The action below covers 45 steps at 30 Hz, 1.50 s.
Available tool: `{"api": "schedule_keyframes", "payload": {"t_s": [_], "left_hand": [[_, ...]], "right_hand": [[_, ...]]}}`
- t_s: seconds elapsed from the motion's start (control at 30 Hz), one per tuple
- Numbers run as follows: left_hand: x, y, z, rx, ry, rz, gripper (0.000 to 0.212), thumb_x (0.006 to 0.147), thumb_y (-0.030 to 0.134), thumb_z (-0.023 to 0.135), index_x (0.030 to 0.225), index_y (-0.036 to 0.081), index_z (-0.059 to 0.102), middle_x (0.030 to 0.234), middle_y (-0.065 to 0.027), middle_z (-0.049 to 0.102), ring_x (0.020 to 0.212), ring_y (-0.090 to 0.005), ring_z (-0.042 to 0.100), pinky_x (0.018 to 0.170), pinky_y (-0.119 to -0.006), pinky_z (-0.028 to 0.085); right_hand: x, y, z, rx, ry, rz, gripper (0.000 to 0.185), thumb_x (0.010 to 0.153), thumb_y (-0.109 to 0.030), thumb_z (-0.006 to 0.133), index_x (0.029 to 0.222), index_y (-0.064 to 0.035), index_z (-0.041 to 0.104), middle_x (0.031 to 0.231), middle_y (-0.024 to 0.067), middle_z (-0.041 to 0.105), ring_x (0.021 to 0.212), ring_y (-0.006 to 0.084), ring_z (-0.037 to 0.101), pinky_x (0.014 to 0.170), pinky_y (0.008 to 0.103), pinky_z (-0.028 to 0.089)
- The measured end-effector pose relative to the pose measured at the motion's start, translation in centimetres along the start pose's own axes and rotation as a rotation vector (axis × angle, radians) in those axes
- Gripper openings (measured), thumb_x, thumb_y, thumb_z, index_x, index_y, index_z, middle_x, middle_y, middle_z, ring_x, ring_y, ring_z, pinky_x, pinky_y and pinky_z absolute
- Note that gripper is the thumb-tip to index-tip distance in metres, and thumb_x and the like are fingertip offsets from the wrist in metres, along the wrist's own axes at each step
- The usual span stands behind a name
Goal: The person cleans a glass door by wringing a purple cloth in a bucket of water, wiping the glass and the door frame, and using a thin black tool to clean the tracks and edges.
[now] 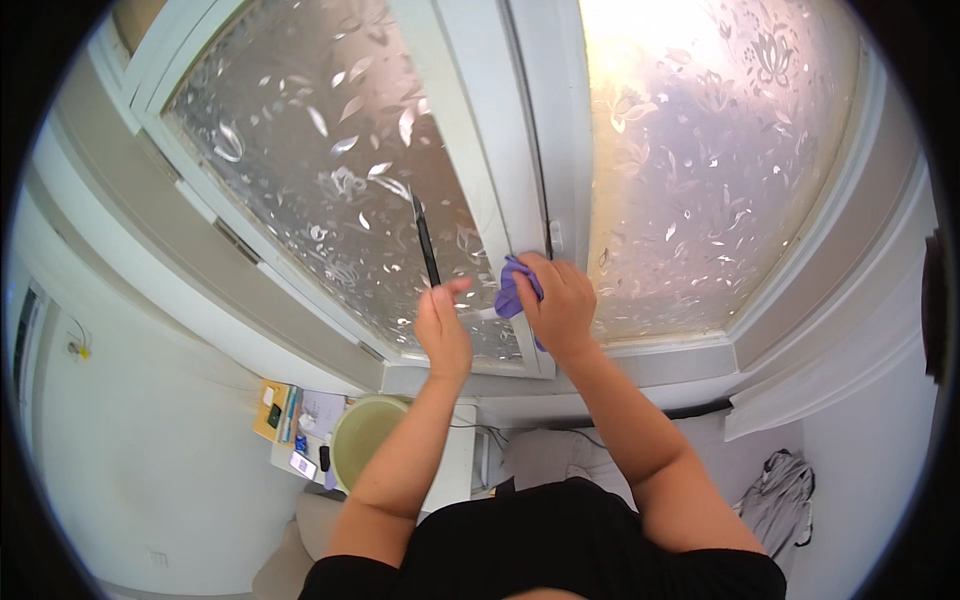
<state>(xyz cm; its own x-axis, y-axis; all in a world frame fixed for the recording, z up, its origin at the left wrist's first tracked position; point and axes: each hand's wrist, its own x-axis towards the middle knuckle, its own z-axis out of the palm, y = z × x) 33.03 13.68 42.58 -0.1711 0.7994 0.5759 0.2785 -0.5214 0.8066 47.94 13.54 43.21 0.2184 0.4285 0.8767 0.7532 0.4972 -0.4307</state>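
Observation:
My left hand (444, 330) grips a slim black tool (425, 244) whose narrow end points up in front of the frosted window pane (300, 150). Its exact kind is unclear. In my right hand (561, 300) is a bunched purple cloth (512, 289), held at the white window frame (469, 142) where the left sash meets the right one. A small window latch (555, 236) sits just above that hand. The right pane (697, 187), brightly lit, bears the same floral pattern. Below my left forearm stands a pale green basin (367, 431).
On the white desk (450, 480) lie books (281, 412), a phone (304, 465) with a lit screen and small items. A beige chair (315, 517) stands below. At right are a bed (697, 450), crumpled grey clothing (780, 491) and a white curtain (817, 375).

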Motion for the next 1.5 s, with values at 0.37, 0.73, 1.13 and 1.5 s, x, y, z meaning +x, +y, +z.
{"api": "schedule_keyframes", "payload": {"t_s": [0.37, 0.73, 1.13, 1.5], "left_hand": [[-3.0, -2.2, 2.2, 0.185, -0.092, -0.014, 0.036, 0.095, 0.029, 0.039, 0.089, 0.001, 0.061, 0.072, -0.0052, 0.056, 0.067, -0.0124, 0.049, 0.063, -0.027, 0.040], [-3.7, -1.7, 2.2, 0.196, -0.068, -0.047, 0.038, 0.095, 0.032, 0.039, 0.089, 0.001, 0.061, 0.074, -0.0060, 0.057, 0.070, -0.0134, 0.050, 0.065, -0.027, 0.041], [-4.1, -3.8, 3.8, 0.281, 0.015, -0.026, 0.023, 0.091, 0.016, 0.041, 0.088, 0.000, 0.059, 0.079, -0.0165, 0.056, 0.075, -0.0315, 0.053, 0.077, -0.036, 0.042], [-1.8, -5.3, 5.3, 0.240, 0.097, 0.272, 0.023, 0.086, 0.018, 0.042, 0.070, 0.002, 0.049, 0.069, -0.0188, 0.046, 0.072, -0.0399, 0.045, 0.077, -0.045, 0.036]], "right_hand": [[9.8, 0.3, -3.4, 0.987, 0.520, 0.447, 0.034, 0.088, -0.017, 0.055, 0.117, -0.0029, 0.047, 0.103, 0.0085, 0.055, 0.091, 0.0142, 0.052, 0.080, 0.0270, 0.043], [-1.5, 5.4, 1.5, 0.446, 0.039, 0.137, 0.030, 0.076, -0.005, 0.058, 0.106, -0.0044, 0.061, 0.118, 0.0182, 0.050, 0.098, 0.0349, 0.049, 0.087, 0.0390, 0.039], [3.2, 1.3, -2.8, 0.606, 0.075, 0.060, 0.021, 0.072, -0.005, 0.063, 0.093, -0.0015, 0.063, 0.092, 0.0149, 0.059, 0.077, 0.0295, 0.056, 0.069, 0.0332, 0.047], [-1.3, 1.7, -0.1, 0.376, 0.007, -0.013, 0.019, 0.073, -0.010, 0.067, 0.088, -0.0006, 0.061, 0.081, 0.0128, 0.062, 0.069, 0.0309, 0.059, 0.062, 0.0351, 0.048]]}}
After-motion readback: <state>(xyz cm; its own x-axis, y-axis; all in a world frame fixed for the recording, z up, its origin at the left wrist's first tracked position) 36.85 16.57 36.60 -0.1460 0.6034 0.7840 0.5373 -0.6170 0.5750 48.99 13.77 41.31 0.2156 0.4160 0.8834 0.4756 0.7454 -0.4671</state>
